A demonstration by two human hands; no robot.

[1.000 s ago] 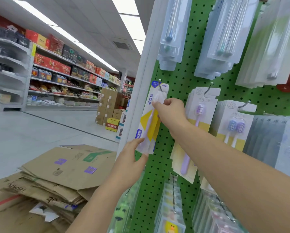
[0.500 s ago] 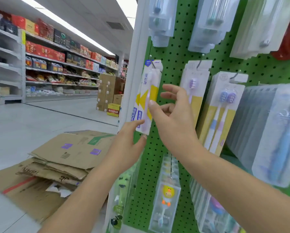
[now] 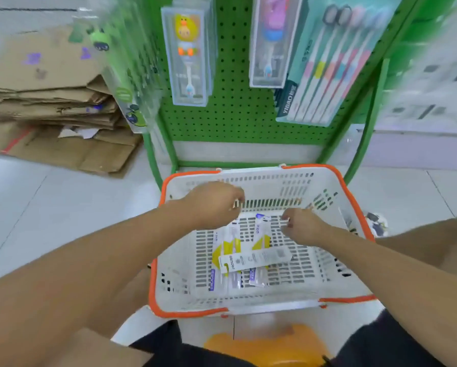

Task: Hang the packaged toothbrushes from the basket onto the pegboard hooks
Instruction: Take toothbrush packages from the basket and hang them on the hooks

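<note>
Over the white basket (image 3: 335, 181) on the floor, both hands are lowered toward the toothbrush packs (image 3: 234, 256). The left hand (image 3: 214, 205) is loosely curled and holds nothing visible; the right hand (image 3: 302, 227) is curled near the top of one pack, but whether anything is pinched cannot be told, owing to blur. About three packs lie overlapped on the basket floor, so two could be lifted together, or one dropped. The pegboard (image 3: 235, 115) is above. "YIBAO" is read on a hanging multipack (image 3: 325, 72); pack text is illegible.
</note>
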